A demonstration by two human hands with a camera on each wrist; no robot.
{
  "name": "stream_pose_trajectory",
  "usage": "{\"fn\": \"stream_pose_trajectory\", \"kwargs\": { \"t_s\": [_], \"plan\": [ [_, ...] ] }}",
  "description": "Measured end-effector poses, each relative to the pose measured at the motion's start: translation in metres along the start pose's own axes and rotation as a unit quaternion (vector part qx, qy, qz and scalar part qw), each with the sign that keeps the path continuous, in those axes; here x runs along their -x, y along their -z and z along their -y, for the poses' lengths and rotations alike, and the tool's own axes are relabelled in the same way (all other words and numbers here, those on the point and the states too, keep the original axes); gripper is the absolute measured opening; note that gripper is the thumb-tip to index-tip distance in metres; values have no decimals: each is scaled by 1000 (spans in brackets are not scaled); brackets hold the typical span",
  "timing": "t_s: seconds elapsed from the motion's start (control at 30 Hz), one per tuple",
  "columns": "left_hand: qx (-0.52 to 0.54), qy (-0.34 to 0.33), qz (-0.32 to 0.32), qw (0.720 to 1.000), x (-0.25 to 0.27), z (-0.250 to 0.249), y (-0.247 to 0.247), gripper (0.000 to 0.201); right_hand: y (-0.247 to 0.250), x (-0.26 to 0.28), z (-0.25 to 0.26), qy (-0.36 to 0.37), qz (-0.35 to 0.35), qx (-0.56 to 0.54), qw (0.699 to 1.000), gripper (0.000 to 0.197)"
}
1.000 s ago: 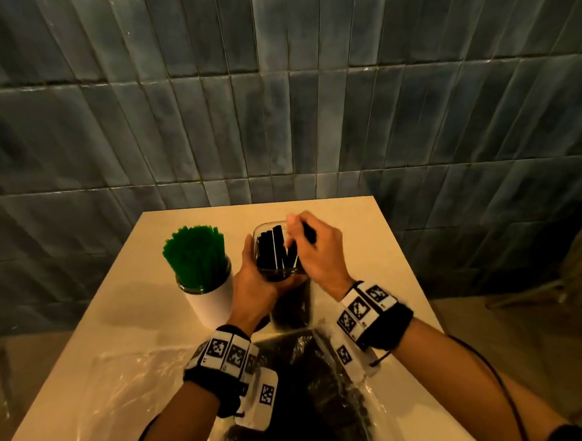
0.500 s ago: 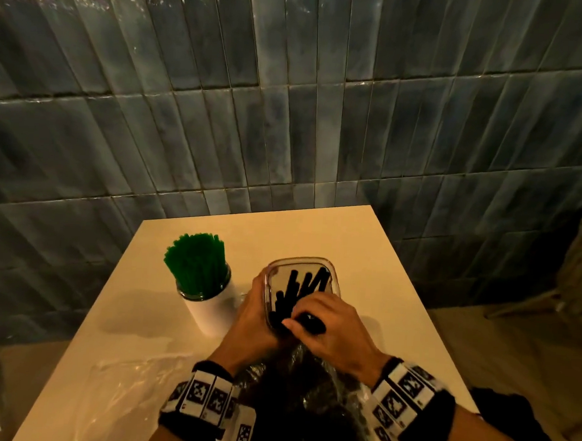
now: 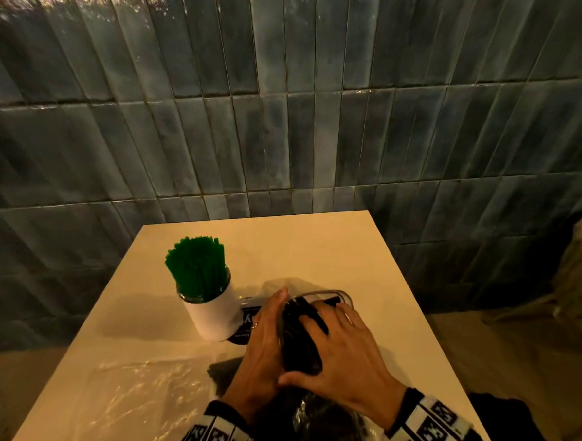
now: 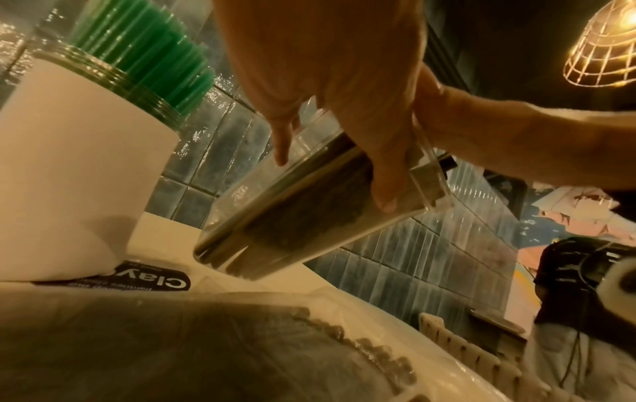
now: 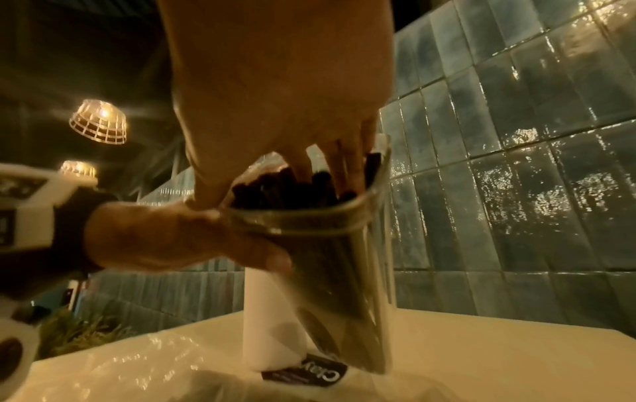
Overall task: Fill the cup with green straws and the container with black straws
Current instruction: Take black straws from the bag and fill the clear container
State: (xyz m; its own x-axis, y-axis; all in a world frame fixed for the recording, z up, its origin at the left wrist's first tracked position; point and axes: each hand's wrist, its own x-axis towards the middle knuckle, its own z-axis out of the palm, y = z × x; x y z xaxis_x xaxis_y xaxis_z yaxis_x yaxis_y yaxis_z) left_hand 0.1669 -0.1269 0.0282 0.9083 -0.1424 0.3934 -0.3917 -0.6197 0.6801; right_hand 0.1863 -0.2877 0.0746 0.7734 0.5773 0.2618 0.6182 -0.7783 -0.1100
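Note:
A white cup packed with green straws stands upright on the table. Right of it, my left hand grips a clear container by its side and tips its mouth toward me. Black straws fill the container. My right hand lies over the mouth, and its straight fingers press on the black straw ends. In the left wrist view the container leans with its base near the tabletop, beside the cup.
A clear plastic bag of black straws lies at the table's near edge under my wrists. A crumpled clear bag lies to its left. A black label sits by the cup's base. A tiled wall stands behind the table.
The container has come down and tipped toward me in my left hand. My right hand has gone from holding straws at its mouth to lying flat over the straw ends.

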Motion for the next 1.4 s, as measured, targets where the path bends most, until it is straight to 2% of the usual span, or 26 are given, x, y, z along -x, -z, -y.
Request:
{"fn": "stream_pose_trajectory", "kwargs": {
  "t_s": [0.13, 0.23, 0.3, 0.33, 0.4, 0.57, 0.7, 0.8, 0.83, 0.9, 0.97, 1.07, 1.17, 1.27, 1.33, 1.4],
  "plan": [
    [-13, -34, -26, 999, -2, 2, 3, 104, 17, -12, -1, 12, -5, 25, 1000, 96],
    [-15, -44, -37, 998, -6, 1, 6, 96, 26, -18, -1, 14, 8, 53, 998, 99],
    [-20, -58, -31, 998, -8, 0, 7, 95, 34, -20, 0, 30, 36, 82, 996, 105],
    [-22, -64, -30, 997, -9, -1, 7, 95, 36, -20, -2, 44, 74, 82, 993, 110],
    [-9, -61, -41, 997, -9, -2, 7, 92, 35, -20, -6, 42, 152, 34, 987, 111],
    [13, -43, -54, 998, -9, 3, 4, 84, 22, -21, -3, 62, 162, -76, 982, 90],
    [24, -10, -62, 998, -8, 7, 2, 81, 21, -19, 4, 76, 134, -104, 983, 80],
    [37, 19, -79, 996, -10, 8, 1, 81, 20, -22, 5, 95, 41, -84, 991, 54],
    [39, 24, -81, 996, -12, 8, 2, 83, 19, -22, 4, 92, 4, -69, 993, 51],
    [50, 37, -91, 994, -15, 6, 5, 86, 18, -24, 3, 69, -25, -47, 996, 54],
    [74, 52, -107, 990, -19, 4, 7, 82, 17, -26, 4, 54, -20, -43, 997, 61],
    [120, 49, -124, 984, -26, -3, 3, 73, 13, -31, 5, 50, -15, -53, 997, 59],
    [128, 51, -114, 984, -31, 1, 4, 78, 14, -39, 6, 62, -38, -54, 996, 49],
    [107, 52, -110, 987, -30, 5, 10, 86, 17, -45, 5, 113, -29, -80, 990, 45],
    [106, 55, -108, 987, -31, 3, 12, 89, 20, -48, 3, 121, -4, -128, 984, 46],
    [113, 56, -121, 985, -32, 0, 12, 90, 21, -49, -1, 102, -20, -139, 985, 55]
  ]
}}
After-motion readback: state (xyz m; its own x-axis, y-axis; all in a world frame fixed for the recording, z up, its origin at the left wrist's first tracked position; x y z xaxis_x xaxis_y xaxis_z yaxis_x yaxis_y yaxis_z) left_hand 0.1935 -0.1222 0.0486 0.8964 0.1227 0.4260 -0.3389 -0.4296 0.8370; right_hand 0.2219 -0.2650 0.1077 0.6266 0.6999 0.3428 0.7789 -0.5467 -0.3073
